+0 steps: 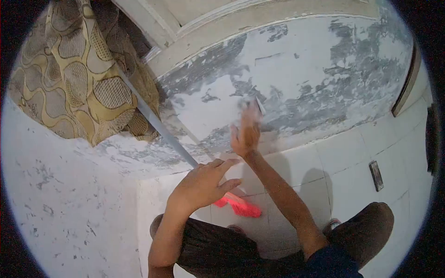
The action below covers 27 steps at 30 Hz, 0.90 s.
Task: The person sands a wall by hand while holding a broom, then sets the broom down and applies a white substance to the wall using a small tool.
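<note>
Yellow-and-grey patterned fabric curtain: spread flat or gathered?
Gathered: the curtain hangs in loose folds, with a long grey pole crossing in front.

The right hand (248,132) presses a white sheet (261,106) against the patchy wall (296,83). The left hand (199,185) is open, near the gray pole (157,124). A patterned curtain (88,78) hangs at far left; a dark block (376,176) lies right, on the tiled floor (345,173).

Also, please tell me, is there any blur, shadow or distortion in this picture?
Head view: the right hand is smeared, probably by motion, while the left hand looks sharper; head view: soft shadows fall on the tiled floor; head view: wide-lens distortion bends edges, and the corners are black with faint grain.
</note>
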Each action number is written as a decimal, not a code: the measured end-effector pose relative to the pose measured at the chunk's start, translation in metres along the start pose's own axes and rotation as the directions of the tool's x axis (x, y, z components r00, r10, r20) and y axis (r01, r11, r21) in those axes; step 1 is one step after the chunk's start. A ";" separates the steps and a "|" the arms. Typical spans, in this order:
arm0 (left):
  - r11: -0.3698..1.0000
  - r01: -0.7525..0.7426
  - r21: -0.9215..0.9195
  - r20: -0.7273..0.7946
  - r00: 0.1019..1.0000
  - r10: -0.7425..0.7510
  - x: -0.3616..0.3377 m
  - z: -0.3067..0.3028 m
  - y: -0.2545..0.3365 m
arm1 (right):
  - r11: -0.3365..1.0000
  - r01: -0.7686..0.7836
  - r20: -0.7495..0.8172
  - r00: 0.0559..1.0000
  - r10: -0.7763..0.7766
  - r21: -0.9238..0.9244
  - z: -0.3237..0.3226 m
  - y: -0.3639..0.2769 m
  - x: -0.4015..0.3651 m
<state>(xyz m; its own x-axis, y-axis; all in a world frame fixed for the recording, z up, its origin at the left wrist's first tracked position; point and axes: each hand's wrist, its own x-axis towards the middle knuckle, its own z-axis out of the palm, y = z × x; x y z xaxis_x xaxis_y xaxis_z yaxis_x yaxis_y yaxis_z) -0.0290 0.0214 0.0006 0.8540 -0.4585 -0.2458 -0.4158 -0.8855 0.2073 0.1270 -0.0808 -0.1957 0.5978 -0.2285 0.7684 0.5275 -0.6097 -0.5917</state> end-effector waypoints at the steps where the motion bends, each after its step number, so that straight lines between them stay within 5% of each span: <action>1: 1.000 0.005 -0.013 0.001 1.000 -0.005 0.000 0.000 0.002 | 0.999 -0.013 -0.014 1.000 0.014 0.045 0.002 -0.012 0.017; 5: 0.996 -0.013 -0.088 0.031 0.999 0.016 0.003 0.003 0.003 | 0.990 0.139 0.101 0.985 -0.137 -0.017 0.018 -0.042 0.019; 7: 0.995 -0.029 -0.100 0.020 0.999 0.031 0.007 0.004 -0.003 | 0.985 0.153 0.483 0.858 -0.174 0.084 0.036 -0.018 -0.021; 11: 0.999 0.046 0.020 -0.001 0.999 -0.046 0.007 0.005 -0.012 | 0.996 0.020 0.398 0.916 -0.052 0.083 0.026 0.011 -0.065; 13: 0.999 0.047 -0.001 -0.003 0.999 -0.047 0.006 0.001 -0.007 | 0.999 0.050 0.044 0.998 -0.051 0.020 0.023 0.003 -0.036; 16: 0.993 0.067 -0.097 0.055 0.997 -0.062 0.006 -0.005 0.001 | 1.000 0.016 0.080 0.997 -0.017 0.018 0.006 -0.035 0.033; 18: 0.998 0.013 -0.064 0.034 0.999 -0.011 0.006 -0.002 0.003 | 0.988 0.137 -0.015 0.991 -0.136 0.075 0.013 -0.048 0.043; 20: 0.997 -0.023 -0.072 -0.002 1.000 0.023 0.012 0.010 -0.007 | 0.976 0.208 0.062 0.975 -0.212 0.064 0.024 -0.032 0.015; 22: 0.996 -0.059 -0.068 -0.033 0.998 0.057 0.015 0.012 -0.010 | 0.986 0.147 0.455 0.875 -0.166 0.078 0.020 -0.019 -0.018; 26: 0.999 0.017 -0.027 -0.009 1.000 -0.017 0.013 0.008 -0.011 | 0.976 0.212 0.309 0.932 -0.188 -0.046 0.028 0.013 -0.046; 27: 0.999 0.016 -0.043 -0.010 1.000 -0.017 0.011 0.006 -0.011 | 0.984 0.175 0.131 0.977 -0.170 -0.029 0.025 0.008 -0.027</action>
<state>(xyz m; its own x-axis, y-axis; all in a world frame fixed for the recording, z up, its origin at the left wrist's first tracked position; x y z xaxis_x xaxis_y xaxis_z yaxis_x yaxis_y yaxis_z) -0.0168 0.0255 -0.0106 0.8641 -0.4427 -0.2397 -0.3877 -0.8889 0.2439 0.1298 -0.0603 -0.2275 0.5732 -0.0204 0.8192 0.6063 -0.6619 -0.4407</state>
